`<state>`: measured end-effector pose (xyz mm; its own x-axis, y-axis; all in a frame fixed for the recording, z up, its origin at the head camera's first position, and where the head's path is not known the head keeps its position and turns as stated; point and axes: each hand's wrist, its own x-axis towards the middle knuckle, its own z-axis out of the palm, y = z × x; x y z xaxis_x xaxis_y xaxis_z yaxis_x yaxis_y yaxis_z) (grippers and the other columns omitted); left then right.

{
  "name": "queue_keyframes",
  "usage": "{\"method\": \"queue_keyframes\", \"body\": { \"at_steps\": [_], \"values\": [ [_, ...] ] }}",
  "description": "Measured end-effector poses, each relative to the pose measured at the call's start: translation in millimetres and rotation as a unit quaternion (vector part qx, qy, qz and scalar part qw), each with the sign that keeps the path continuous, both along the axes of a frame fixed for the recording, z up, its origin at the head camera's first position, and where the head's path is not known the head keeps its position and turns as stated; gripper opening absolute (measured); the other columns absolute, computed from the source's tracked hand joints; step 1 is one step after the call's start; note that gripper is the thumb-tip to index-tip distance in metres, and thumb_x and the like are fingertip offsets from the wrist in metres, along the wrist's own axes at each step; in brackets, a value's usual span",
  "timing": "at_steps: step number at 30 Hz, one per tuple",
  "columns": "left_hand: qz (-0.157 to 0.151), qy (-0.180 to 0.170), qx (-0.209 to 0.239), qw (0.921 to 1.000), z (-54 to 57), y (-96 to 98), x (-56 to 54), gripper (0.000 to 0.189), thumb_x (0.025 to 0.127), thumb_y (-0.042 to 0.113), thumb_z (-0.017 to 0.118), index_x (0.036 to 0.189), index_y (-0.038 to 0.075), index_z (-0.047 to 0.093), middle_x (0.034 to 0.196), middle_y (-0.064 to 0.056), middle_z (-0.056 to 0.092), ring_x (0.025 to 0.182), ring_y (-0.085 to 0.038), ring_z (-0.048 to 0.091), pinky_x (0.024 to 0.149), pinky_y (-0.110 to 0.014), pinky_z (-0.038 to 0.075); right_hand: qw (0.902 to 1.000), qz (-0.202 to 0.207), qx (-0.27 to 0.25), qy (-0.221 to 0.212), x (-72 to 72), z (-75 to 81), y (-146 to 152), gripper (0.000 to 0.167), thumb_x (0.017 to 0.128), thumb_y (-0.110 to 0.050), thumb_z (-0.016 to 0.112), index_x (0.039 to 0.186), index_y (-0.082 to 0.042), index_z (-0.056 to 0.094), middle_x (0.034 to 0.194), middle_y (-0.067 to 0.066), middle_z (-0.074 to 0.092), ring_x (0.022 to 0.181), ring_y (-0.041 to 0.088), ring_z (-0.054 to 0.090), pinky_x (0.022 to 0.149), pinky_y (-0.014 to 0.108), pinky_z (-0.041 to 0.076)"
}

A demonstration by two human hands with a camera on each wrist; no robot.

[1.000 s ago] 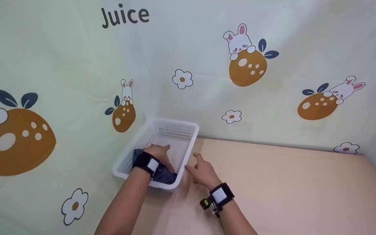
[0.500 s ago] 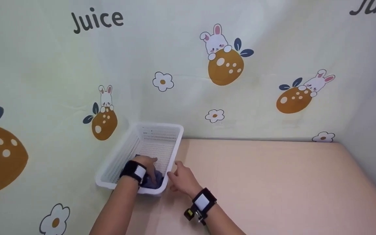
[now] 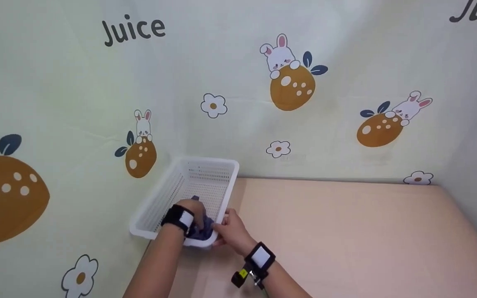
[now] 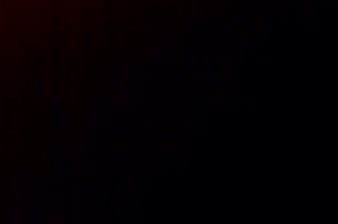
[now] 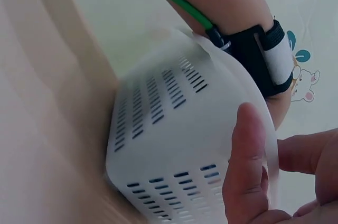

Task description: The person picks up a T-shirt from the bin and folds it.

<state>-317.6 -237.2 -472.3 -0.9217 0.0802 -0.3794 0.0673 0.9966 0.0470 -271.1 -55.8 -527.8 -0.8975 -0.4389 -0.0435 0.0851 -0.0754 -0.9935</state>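
Note:
A white plastic basket (image 3: 205,160) with slotted walls stands in the left corner of the table. My left hand (image 3: 193,207) reaches down inside it, fingers curled into a bunched dark blue cloth (image 3: 207,225) at the near end; the fingertips are hidden in the folds. At the basket's near right corner, my right hand (image 3: 237,232) pinches the rim. Seen from the right wrist, one finger (image 5: 244,150) lies along the outside of the basket wall (image 5: 158,155) and another digit meets the rim from the other side. The left wrist view is almost wholly black.
The pale peach tabletop (image 3: 329,231) extends to the right of the basket. Printed wall sheets (image 3: 238,74) with rabbits and fruit close off the back and left, right up against the basket. Both wrists wear black straps (image 3: 260,256) with small cameras.
My left hand has drawn the spread cloth into a bunch towards the near right. My right hand has come from beside the basket onto its rim. The head view has shifted slightly.

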Motion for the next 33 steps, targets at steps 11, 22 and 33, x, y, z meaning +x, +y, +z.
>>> {"method": "queue_keyframes", "body": {
  "at_steps": [11,22,33],
  "values": [
    [0.008,0.019,0.05,0.9986,-1.8,1.2,0.0,0.018,0.072,0.008,0.089,0.08,0.015,0.075,0.076,0.0,0.069,0.072,-0.02,0.06,0.067,-0.032,0.048,0.999,0.017,-0.014,-0.039,-0.1,-1.1,-2,0.031,0.105,-0.004,0.052,0.13,0.003,0.036,0.122,0.034,0.068,0.073,0.02,0.074,0.058,0.031,0.063],
    [-0.014,0.074,0.094,0.9927,-0.6,-5.1,-1.1,0.021,0.073,0.004,0.088,0.082,0.014,0.072,0.079,-0.001,0.066,0.073,-0.02,0.059,0.067,-0.033,0.049,0.9994,-0.007,-0.02,-0.029,4.6,-8.8,-6,0.027,0.1,-0.001,0.056,0.12,0.002,0.038,0.113,0.035,0.069,0.065,0.016,0.072,0.054,0.029,0.061],
    [-0.016,0.208,0.076,0.9751,39.6,5.7,2.1,0.023,0.072,0.014,0.087,0.085,0.01,0.069,0.093,-0.017,0.068,0.09,-0.032,0.061,0.079,-0.049,0.056,0.9989,0.0,-0.029,-0.037,-0.3,-6.1,-2,0.036,0.102,-0.007,0.062,0.127,0.002,0.039,0.113,0.027,0.071,0.071,0.019,0.075,0.06,0.032,0.064]
  ]
}}
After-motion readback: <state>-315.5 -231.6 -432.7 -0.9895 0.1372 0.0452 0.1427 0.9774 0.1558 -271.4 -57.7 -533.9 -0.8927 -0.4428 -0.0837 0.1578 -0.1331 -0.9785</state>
